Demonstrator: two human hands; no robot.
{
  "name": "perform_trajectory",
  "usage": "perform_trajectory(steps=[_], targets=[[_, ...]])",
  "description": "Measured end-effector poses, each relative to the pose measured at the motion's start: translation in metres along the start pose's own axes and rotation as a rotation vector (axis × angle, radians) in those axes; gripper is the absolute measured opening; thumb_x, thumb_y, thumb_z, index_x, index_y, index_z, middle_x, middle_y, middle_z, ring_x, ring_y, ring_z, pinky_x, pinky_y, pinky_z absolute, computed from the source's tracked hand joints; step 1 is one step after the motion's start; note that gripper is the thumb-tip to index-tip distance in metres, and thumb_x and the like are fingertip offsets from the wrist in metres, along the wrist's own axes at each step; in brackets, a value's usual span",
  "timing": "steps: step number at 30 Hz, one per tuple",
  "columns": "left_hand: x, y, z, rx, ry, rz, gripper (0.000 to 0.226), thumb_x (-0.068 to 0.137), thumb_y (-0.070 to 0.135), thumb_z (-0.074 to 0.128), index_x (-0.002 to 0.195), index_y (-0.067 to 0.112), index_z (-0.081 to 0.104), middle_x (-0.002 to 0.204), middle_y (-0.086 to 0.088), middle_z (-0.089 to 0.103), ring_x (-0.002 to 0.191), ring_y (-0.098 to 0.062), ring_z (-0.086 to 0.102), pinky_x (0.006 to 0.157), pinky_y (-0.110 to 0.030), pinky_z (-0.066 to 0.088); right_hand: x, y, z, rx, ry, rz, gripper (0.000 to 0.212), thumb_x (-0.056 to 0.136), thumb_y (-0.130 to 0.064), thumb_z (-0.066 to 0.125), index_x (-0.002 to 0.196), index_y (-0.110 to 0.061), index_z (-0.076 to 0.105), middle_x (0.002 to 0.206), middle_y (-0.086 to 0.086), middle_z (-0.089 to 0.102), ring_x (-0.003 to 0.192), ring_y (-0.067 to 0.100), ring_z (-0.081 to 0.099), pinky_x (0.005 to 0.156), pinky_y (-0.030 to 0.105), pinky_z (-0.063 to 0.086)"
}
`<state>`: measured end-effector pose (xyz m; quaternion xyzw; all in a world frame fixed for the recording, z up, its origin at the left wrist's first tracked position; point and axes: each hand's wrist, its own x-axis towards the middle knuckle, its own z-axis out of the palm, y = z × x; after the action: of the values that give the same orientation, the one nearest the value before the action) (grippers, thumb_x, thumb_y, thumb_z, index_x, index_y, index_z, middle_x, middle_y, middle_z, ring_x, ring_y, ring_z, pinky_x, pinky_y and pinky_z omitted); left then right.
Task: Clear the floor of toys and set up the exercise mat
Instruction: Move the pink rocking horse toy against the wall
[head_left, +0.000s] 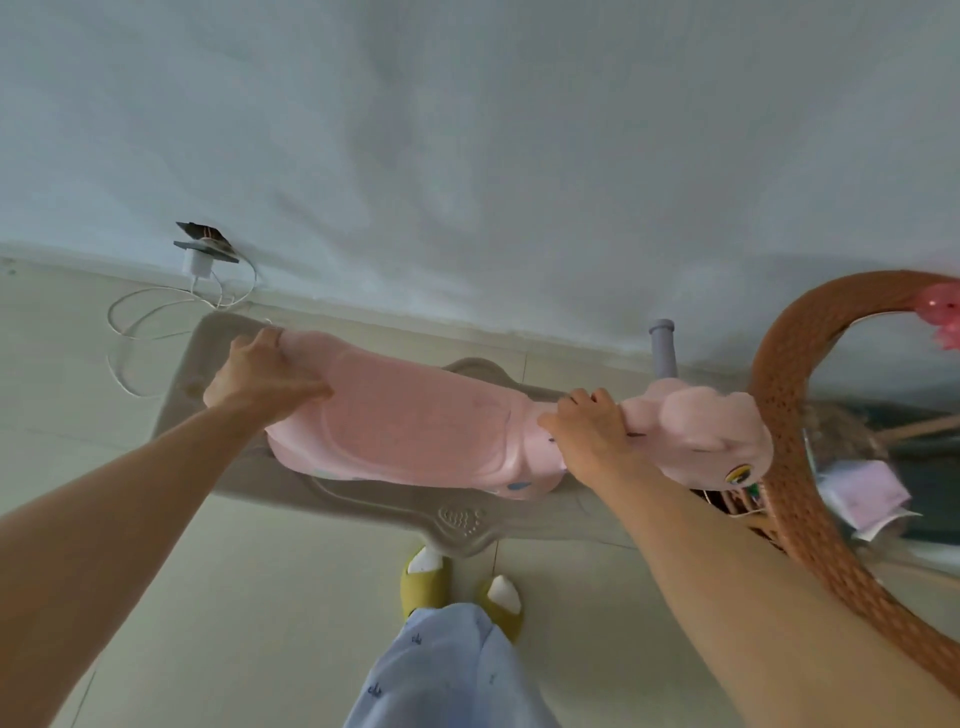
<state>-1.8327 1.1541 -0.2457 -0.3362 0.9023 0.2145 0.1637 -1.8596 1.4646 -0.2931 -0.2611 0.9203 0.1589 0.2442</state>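
The rocker (415, 431), a pink ride-on toy w/ a grey base (363, 499), is held at both ends just in front of the wall (467, 156), its base near the floor (234, 571); whether it touches can't be told. It lies across the view, tail end left, head end right.

Left to right, how the step is best done (judged): the charger (198, 262) & its cable (135, 332), looped on the floor at far left, are to be kept clear of the base as the toy is set down. The left hand (260, 379) is curled round the tail end, thumb underneath; that grip is to be kept firm so the toy stays level. The right hand (592, 431) is wrapped round the neck, fingers closed on it. The head end sits close to the wicker rim (779, 415) at right, so it should be lowered w/o knocking it. Feet are near the base edge & should be kept back.

Count: 1 rocker, 1 charger w/ 1 cable, 2 hands, 2 slippers (426, 582), 1 grey pipe (662, 348), 1 wicker rim. No mat is in view.
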Motion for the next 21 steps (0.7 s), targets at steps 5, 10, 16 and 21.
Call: perform_trajectory(steps=[5,10,16,21], targets=[[0.066,0.011,0.071,-0.020,-0.083,0.033,0.080,0.062,0.031,0.080,0.131,0.021,0.042,0.128,-0.012,0.047,0.112,-0.035,0.052,0.090,-0.047,0.046,0.062,0.005,0.050,0.017,-0.106,0.044,0.025,0.090,-0.015,0.048,0.113,-0.020,0.058,0.118,0.006,0.055,0.113,0.027,0.043,0.093,0.036,0.030],[0.077,0.004,0.081,-0.014,-0.018,0.017,0.080,0.062,0.031,0.081,0.130,0.017,0.041,0.126,-0.016,0.046,0.108,-0.038,0.053,0.087,-0.046,0.045,0.073,0.008,0.057,0.011,-0.004,0.047,0.030,0.091,-0.010,0.045,0.115,-0.022,0.058,0.119,0.004,0.056,0.114,0.027,0.043,0.093,0.036,0.030],[0.105,0.007,0.129,-0.020,-0.034,0.023,0.078,0.063,0.032,0.079,0.129,0.018,0.041,0.123,-0.015,0.046,0.103,-0.038,0.055,0.077,-0.042,0.044,0.107,0.015,0.094,0.002,-0.045,0.068,0.029,0.091,-0.010,0.046,0.115,-0.024,0.056,0.118,0.002,0.056,0.113,0.025,0.043,0.090,0.035,0.030],[0.122,0.010,0.162,-0.044,-0.044,0.004,0.077,0.064,0.031,0.078,0.130,0.019,0.042,0.124,-0.013,0.046,0.102,-0.036,0.055,0.074,-0.037,0.040,0.132,0.024,0.121,-0.012,-0.031,0.072,0.032,0.091,-0.010,0.046,0.116,-0.026,0.057,0.119,0.002,0.056,0.113,0.025,0.044,0.091,0.036,0.031]])
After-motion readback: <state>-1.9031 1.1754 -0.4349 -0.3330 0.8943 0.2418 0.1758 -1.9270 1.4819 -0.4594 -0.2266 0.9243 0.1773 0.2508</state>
